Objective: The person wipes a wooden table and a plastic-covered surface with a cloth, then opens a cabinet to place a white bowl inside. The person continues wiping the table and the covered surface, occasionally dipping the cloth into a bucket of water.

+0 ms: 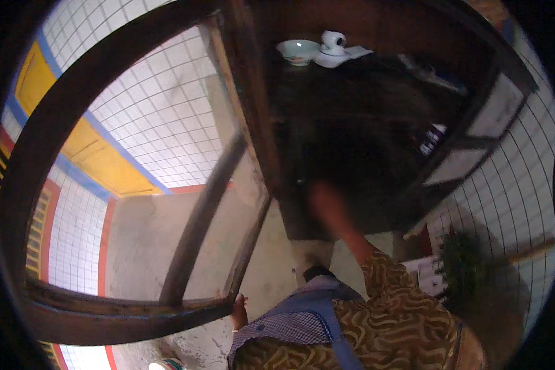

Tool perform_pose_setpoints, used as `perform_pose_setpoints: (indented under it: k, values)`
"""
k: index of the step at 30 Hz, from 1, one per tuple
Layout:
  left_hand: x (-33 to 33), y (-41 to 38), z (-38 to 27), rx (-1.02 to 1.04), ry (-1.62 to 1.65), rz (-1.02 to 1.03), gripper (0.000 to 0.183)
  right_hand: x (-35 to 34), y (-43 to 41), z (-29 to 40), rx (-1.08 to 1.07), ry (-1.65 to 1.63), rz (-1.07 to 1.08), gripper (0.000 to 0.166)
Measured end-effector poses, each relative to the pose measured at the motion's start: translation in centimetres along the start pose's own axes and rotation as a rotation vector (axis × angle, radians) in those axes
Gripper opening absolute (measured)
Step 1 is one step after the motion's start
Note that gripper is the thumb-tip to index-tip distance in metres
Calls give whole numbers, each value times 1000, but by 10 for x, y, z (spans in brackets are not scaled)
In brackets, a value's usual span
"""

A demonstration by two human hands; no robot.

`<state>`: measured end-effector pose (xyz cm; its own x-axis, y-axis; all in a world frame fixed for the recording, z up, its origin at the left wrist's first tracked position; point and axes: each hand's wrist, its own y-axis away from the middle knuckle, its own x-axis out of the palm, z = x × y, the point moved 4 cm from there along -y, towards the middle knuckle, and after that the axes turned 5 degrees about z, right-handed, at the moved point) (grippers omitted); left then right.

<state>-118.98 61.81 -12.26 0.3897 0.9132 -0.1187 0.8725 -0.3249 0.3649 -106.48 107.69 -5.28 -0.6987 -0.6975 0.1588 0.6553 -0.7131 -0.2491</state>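
Observation:
My left hand (239, 310) is at the lower corner of an open wooden door frame (134, 319), with fingers against its edge; how firmly they hold it is hard to see. Through the frame's dark bars the floor and walls show. My right hand (326, 199) reaches into a dark wooden cabinet (300, 217); it is blurred, and its fingers fade into the shadow. On the cabinet's far part stand a pale bowl (299, 52) and a white rounded object (333, 51) with a dark round spot, like a small camera.
Small bottle-like items (430, 138) and a long pale object (432, 76) lie in the cabinet's right part. A green plant (462, 263) stands at the lower right by a tiled wall (504, 194). A white tub (167, 364) is on the floor at the bottom left.

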Motion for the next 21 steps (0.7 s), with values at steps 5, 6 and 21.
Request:
perform_pose_setpoints:
  k: [5,6,21]
  values:
    - [-10,-9,18,213,-283,169,38,-5,138,-2,254,114,-58,24]
    - [-3,1,9,245,-311,200,39,-10,164,-5,238,101,-74,24]
    - [128,111,-61,569,-658,600,45,-36,371,5,561,176,-114,18]
